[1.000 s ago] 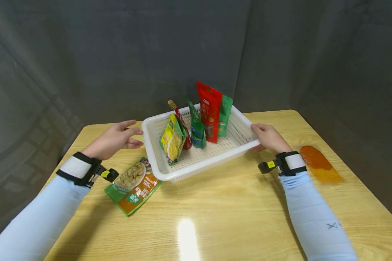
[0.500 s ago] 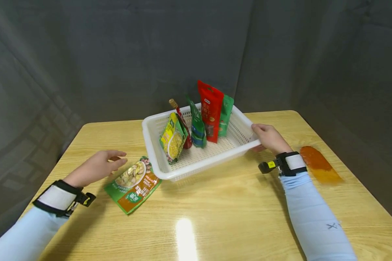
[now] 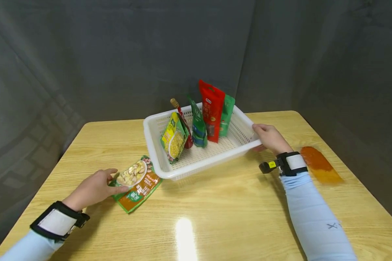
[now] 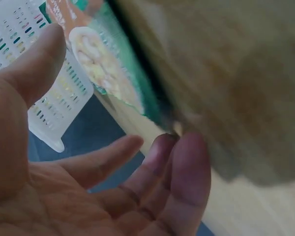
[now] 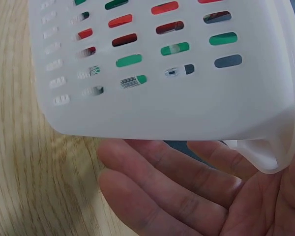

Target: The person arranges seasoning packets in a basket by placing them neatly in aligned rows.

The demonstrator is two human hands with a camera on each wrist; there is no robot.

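A white perforated plastic basket point(image 3: 212, 160) stands near the middle of the table. My right hand point(image 3: 271, 137) grips its right front corner, thumb over the rim and fingers below. Just left of the basket lies a flat green-and-orange food packet point(image 3: 147, 186). At that packet's left edge is my left hand point(image 3: 93, 190); its thumb is spread apart, and its fingertips point(image 4: 189, 152) meet the packet's end. Inside the basket are a yellow-and-green packet point(image 3: 174, 145), a red bottle point(image 3: 188, 142) with a cork-like top, a green packet point(image 3: 199, 127), a red pouch point(image 3: 212, 112) and a green pouch point(image 3: 228, 112).
An orange-brown patch point(image 3: 320, 165) lies on the light wooden table point(image 3: 235, 217) to the right of my right wrist. Dark grey cloth point(image 3: 166, 54) hangs behind the table and at both sides.
My left hand has left the basket's left side, moving down and toward me to the green-and-orange packet. My right hand keeps its grip on the basket, which has barely shifted.
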